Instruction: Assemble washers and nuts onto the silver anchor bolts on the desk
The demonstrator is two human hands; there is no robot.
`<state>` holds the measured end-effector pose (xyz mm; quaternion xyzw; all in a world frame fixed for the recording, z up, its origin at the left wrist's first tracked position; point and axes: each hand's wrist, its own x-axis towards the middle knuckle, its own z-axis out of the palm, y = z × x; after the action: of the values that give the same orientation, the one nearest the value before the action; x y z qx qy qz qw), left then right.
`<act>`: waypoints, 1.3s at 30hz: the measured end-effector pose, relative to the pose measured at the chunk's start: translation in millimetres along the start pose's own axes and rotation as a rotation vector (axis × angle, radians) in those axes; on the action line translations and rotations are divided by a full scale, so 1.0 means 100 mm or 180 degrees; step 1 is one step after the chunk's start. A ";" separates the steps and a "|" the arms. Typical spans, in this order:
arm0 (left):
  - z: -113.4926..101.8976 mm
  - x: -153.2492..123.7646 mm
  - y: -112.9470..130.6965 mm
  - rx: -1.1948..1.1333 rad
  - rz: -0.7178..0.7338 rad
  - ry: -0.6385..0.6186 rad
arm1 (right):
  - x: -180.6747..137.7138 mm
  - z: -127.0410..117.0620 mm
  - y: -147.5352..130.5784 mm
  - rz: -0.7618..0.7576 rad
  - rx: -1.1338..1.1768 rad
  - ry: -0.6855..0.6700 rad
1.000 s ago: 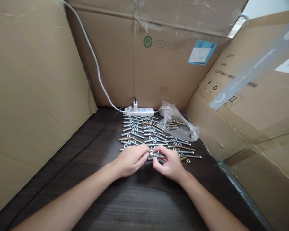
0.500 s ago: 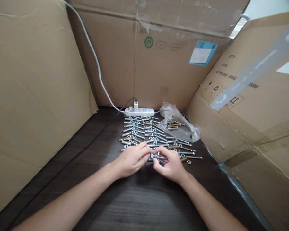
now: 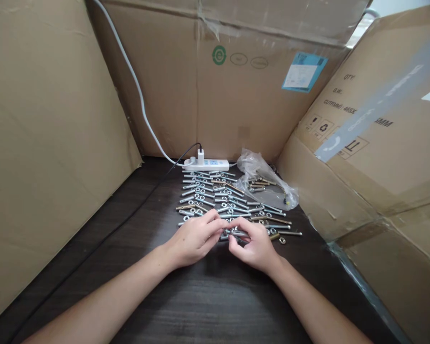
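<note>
A single silver bolt (image 3: 232,232) lies crosswise between the two hands, just above the dark wooden table (image 3: 208,306) at the near edge of the spread of bolts and washers (image 3: 218,198). The left hand (image 3: 195,239) closes its fingertips (image 3: 220,223) on one end of that bolt, and the right hand (image 3: 254,243) pinches the other end between thumb and curled forefinger, so both hands are closed on it and their tips nearly meet over its middle. Most of the bolt's shaft is covered by the fingers; only a short bright stretch shows between them, and whether a nut or washer sits on it is too small to tell. The thumb of the left hand is hidden beneath its palm. Both forearms come in from the lower corners and converge, wrists low near the tabletop, backs of the hands facing up. Behind the spread sit a white power strip (image 3: 206,165) with a plugged cable and a crumpled clear plastic bag (image 3: 268,184) holding more bolts. Cardboard boxes (image 3: 50,134) wall the table in on three sides.
</note>
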<state>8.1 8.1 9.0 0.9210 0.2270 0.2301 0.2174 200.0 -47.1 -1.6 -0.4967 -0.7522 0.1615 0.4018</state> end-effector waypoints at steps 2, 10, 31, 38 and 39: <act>0.00 0.01 0.00 -0.0012 -0.0034 -0.0018 | -0.01 0.00 0.00 -0.0015 -0.0016 0.0020; -0.03 0.03 0.00 0.0167 -0.0081 -0.0211 | -0.01 0.01 -0.02 0.0015 0.0000 -0.0014; -0.02 0.04 0.02 0.0023 -0.0176 -0.0271 | -0.02 -0.01 -0.03 -0.0038 -0.0013 0.0025; 0.00 0.00 0.01 -0.0038 -0.0160 0.0065 | 0.00 0.00 -0.03 -0.0035 0.0020 0.0037; 0.00 -0.01 0.00 -0.0018 -0.0072 0.0076 | 0.00 0.00 -0.04 -0.0039 0.0024 0.0026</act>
<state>7.7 7.3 8.5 0.9150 0.2393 0.2392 0.2198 197.8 -48.9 0.7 -0.4912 -0.7530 0.1598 0.4077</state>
